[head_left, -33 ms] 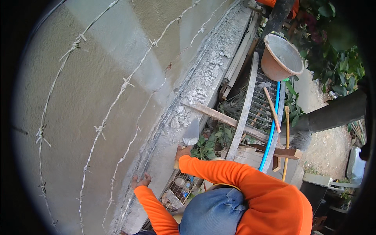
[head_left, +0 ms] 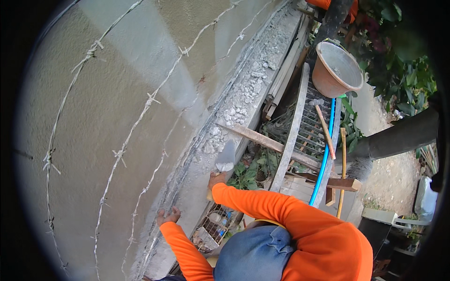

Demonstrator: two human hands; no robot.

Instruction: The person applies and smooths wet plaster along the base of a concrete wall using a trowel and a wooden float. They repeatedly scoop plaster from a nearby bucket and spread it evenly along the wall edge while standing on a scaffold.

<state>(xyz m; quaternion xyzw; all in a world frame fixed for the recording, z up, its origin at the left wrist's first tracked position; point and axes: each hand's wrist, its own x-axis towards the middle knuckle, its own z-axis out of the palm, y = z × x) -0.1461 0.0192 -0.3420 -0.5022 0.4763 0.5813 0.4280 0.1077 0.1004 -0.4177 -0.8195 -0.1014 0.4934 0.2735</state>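
Note:
Neither my left hand nor my right hand shows in the picture. A person in orange sleeves and a blue cloth cap (head_left: 253,255) is seen from above, at lower middle. That person's right hand (head_left: 217,179) grips a trowel (head_left: 227,157) by its handle. The blade points away along the concrete ledge (head_left: 187,211), near its outer edge, with pale material at its base. The person's left hand (head_left: 168,215) is over the ledge by the wall (head_left: 84,154), fingers partly curled, with no tool visible in it.
Barbed wire (head_left: 150,99) crosses before the wall. Rubble (head_left: 239,105) covers the ledge's far part. A bucket (head_left: 337,68) stands on a slatted metal rack (head_left: 293,126), beside a blue hose (head_left: 326,150). A wooden bar (head_left: 262,138) crosses beneath. Another person's orange clothing (head_left: 352,11) shows far right.
The trowel and the person's right hand have shifted slightly left, with the blade a little farther up the ledge. The person's left hand stays nearly still.

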